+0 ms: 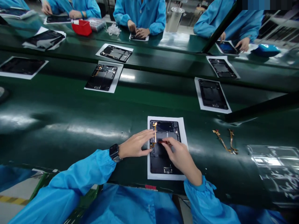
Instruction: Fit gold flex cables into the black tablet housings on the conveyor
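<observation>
In front of me an opened tablet housing (161, 161) lies on a white sheet (183, 124), its inner parts showing. An orange flex cable (155, 132) runs along the housing's upper left side. My left hand (135, 143) has its fingers stretched out, fingertips at that cable and thumb near the housing's left edge. Over the middle of the housing, my right hand (178, 155) pinches a small dark red piece (161, 142), its tip close to the cable's lower end. Most of this piece is hidden by the fingers, so its kind is unclear.
Loose flex cables (221, 141) lie to the right, beside a clear plastic tray (275, 161). Further tablet housings (102, 77) on white sheets rest across the green bench (70, 102). A dark post (261, 107) crosses at right. Co-workers in blue sleeves work opposite, near a red bin (81, 28).
</observation>
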`<state>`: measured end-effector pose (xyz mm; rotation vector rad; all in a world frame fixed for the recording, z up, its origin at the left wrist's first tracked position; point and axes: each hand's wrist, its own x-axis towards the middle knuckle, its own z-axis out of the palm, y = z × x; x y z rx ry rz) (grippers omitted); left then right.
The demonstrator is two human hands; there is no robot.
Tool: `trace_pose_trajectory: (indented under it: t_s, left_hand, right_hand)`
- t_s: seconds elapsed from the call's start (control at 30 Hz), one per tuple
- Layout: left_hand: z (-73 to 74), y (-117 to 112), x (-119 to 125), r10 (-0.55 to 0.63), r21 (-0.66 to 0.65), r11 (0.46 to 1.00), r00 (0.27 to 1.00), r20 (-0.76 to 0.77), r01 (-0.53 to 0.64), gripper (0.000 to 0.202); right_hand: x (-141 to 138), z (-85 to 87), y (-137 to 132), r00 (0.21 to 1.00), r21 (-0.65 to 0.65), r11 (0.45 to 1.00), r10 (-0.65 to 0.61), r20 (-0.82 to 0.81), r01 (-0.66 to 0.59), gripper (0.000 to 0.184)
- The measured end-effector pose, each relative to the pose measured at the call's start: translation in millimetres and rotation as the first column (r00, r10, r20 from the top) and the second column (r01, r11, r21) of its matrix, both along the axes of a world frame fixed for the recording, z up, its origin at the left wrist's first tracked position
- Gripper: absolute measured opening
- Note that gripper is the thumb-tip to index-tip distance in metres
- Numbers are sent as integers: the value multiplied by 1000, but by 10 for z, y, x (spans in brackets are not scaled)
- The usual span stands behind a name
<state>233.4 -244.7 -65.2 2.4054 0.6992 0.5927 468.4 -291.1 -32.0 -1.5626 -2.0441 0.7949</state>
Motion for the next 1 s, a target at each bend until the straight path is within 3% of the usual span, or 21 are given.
trace_pose_trajectory:
  t_s: [0.13,0.33,0.6,0.83,0.9,1.0]
  left_hand:
    - [-2,-11,-7,-22,-7,1000,1000,-8,22,67]
    - [-31,-2,-9,-25,25,999,1000,-8,25,58]
    - [-35,-15,16,-16,94,995,999,-33,19,46]
    - [-35,-46,30,-22,205,978,996,-90,41,20]
    - [-31,-53,40,-30,224,973,992,-119,56,21]
    - [-16,-55,64,-25,244,968,987,-160,64,26]
  right_hand:
    - [-185,101,45,960,-4,989,143,242,-146,17]
    - [-326,148,62,890,-3,981,179,419,-195,16]
    - [-155,43,67,954,-58,989,144,264,-133,14]
    - [-203,142,93,918,-76,985,171,357,-154,19]
    - [-171,138,114,949,-72,991,132,287,-116,17]
    - [-76,29,115,998,-39,998,-55,19,56,12]
